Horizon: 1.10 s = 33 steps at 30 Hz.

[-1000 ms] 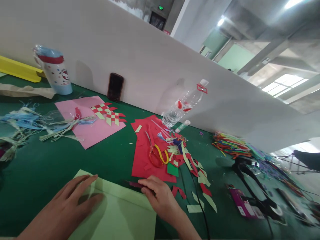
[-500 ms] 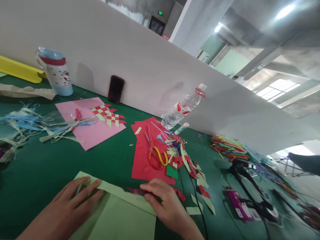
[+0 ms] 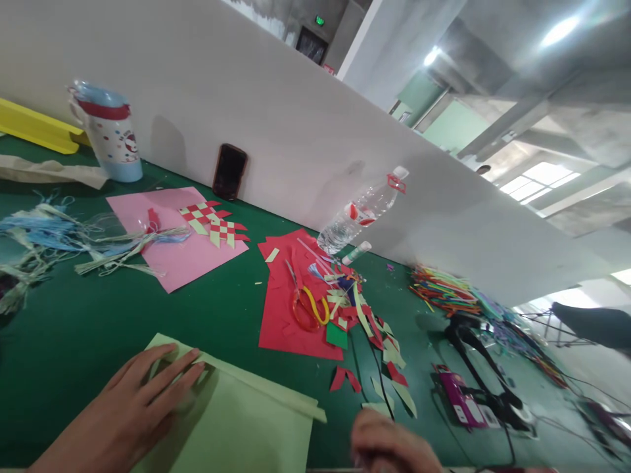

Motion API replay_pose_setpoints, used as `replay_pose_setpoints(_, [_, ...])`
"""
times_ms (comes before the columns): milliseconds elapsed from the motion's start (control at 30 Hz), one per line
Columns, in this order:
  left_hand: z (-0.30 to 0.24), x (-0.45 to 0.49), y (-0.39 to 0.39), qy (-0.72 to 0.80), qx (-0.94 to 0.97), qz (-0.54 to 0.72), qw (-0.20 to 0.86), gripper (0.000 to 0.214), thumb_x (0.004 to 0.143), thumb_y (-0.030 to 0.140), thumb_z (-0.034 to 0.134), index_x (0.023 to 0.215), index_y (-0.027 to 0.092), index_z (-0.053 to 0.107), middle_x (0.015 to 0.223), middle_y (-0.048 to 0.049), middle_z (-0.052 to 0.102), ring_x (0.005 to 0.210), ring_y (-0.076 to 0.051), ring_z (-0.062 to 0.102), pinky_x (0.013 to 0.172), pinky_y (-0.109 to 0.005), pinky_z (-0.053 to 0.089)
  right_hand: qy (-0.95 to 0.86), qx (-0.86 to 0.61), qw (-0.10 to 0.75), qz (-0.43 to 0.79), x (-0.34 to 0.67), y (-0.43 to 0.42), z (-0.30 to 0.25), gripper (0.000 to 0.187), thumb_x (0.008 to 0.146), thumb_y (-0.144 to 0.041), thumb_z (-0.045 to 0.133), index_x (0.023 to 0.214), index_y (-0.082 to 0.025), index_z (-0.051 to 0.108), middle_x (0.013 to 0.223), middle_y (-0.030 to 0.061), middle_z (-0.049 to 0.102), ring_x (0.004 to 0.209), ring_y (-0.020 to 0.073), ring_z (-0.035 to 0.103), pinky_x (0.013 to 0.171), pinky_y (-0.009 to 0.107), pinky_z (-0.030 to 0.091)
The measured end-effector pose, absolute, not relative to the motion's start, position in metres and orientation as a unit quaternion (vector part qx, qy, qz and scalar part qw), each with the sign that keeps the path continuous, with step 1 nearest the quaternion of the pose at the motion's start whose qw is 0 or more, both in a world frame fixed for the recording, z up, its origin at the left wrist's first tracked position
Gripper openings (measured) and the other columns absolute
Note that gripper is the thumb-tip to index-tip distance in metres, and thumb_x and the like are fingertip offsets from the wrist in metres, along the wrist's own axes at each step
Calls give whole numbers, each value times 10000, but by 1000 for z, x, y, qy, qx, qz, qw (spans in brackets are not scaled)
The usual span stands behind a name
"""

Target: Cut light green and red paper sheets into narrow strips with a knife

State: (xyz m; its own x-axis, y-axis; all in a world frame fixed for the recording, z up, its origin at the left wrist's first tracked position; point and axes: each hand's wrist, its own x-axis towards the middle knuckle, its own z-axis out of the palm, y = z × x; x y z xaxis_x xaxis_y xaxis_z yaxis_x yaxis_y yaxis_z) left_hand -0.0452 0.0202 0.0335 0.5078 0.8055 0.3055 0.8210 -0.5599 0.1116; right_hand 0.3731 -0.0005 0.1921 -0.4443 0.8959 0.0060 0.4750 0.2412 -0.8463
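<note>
A sheet of light green paper (image 3: 246,420) lies on the table in front of me. Along its far edge runs a narrow strip of the same paper (image 3: 266,384), whose right end sticks out past the sheet. My left hand (image 3: 142,394) rests flat on the upper left part of the sheet, fingers stretched and spread. To the right of the paper, at the bottom edge of the view, is my right hand (image 3: 394,447), blurred, with its fingers curled. Something dark shows at its fingers, too smeared to name.
Red paper (image 3: 276,328) lies ahead with scissors (image 3: 308,302) on it and paper scraps (image 3: 394,355) beside it. Pink paper (image 3: 172,276) carries woven red-and-green pieces (image 3: 227,231). Along the wall stand a tumbler (image 3: 111,141), a phone (image 3: 230,172) and a bottle (image 3: 355,220).
My right hand has left the far edge of the green paper and moved right and down towards me. The strip's right end now juts outward. My left hand stays in place.
</note>
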Motion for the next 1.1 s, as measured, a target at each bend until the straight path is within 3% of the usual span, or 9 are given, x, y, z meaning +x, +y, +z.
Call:
replay_pose_setpoints(100, [34, -46, 22, -468, -862, -189, 46, 734, 917, 186, 599, 1591, 464, 508, 1532, 69, 701, 1367, -296, 629, 1161, -505, 425, -699, -556, 336, 299, 371, 4, 206, 224, 1070, -496, 660, 1183, -405, 830, 965, 70, 808, 827, 232, 785, 733, 294, 645])
replay_pose_setpoints(233, [43, -47, 26, -440, -869, -217, 65, 796, 902, 152, 589, 1635, 428, 451, 1488, 83, 732, 1296, -259, 654, 1115, -430, 424, -774, -438, 318, 328, 349, 15, 214, 236, 1047, -527, 698, 1217, -422, 825, 855, 46, 796, 736, 220, 762, 680, 288, 637])
replay_pose_setpoints(367, [42, -45, 26, -454, -866, -199, 60, 630, 961, 428, 690, 1568, 480, 532, 1468, 70, 745, 1318, -283, 648, 1124, -463, 423, -736, -536, 339, 237, 340, 42, 214, 266, 1101, -471, 615, 1194, -346, 830, 951, 68, 804, 803, 219, 763, 707, 286, 624])
replay_pose_setpoints(467, [32, -43, 24, -458, -868, -183, 62, 669, 915, 707, 682, 1538, 493, 563, 1480, 46, 740, 1328, -307, 641, 1117, -510, 428, -765, -548, 242, 236, 330, 69, 198, 291, 1102, -406, 605, 1216, -265, 833, 1073, 92, 817, 974, 236, 776, 884, 317, 615])
replay_pose_setpoints(533, [23, -43, 23, -455, -870, -179, 65, 696, 898, 774, 656, 1541, 537, 533, 1497, 67, 726, 1344, -301, 627, 1142, -515, 414, -804, -503, 185, 258, 317, 83, 181, 265, 1101, -343, 614, 1209, -251, 837, 1085, 75, 825, 984, 216, 780, 889, 292, 591])
replay_pose_setpoints(633, [14, -44, 24, -452, -865, -204, 75, 720, 913, 764, 648, 1578, 590, 436, 1498, 112, 717, 1360, -283, 606, 1174, -501, 386, -846, -461, 112, 246, 295, 95, 157, 212, 1074, -269, 680, 1218, -249, 834, 1055, 47, 833, 950, 200, 775, 837, 268, 555])
replay_pose_setpoints(733, [12, -45, 26, -458, -854, -234, 72, 794, 907, 755, 667, 1621, 570, 373, 1460, 111, 741, 1345, -277, 597, 1156, -473, 381, -874, -431, 54, 217, 282, 99, 149, 187, 1058, -258, 722, 1212, -252, 827, 1059, 27, 836, 943, 195, 768, 802, 273, 519])
replay_pose_setpoints(900, [14, -46, 27, -435, -864, -247, 59, 728, 906, 721, 698, 1577, 521, 501, 1463, 120, 739, 1356, -266, 573, 1208, -440, 303, -886, -415, 46, 203, 282, 99, 156, 175, 1071, -273, 715, 1216, -272, 813, 1069, 2, 833, 955, 183, 761, 784, 285, 480])
replay_pose_setpoints(1100, [4, -47, 20, -443, -860, -243, 66, 723, 888, 655, 755, 1560, 511, 530, 1502, 43, 713, 1410, -314, 554, 1227, -502, 337, -893, -400, 38, 202, 280, 102, 151, 160, 1073, -274, 714, 1202, -288, 808, 1069, -20, 836, 952, 173, 757, 762, 286, 461])
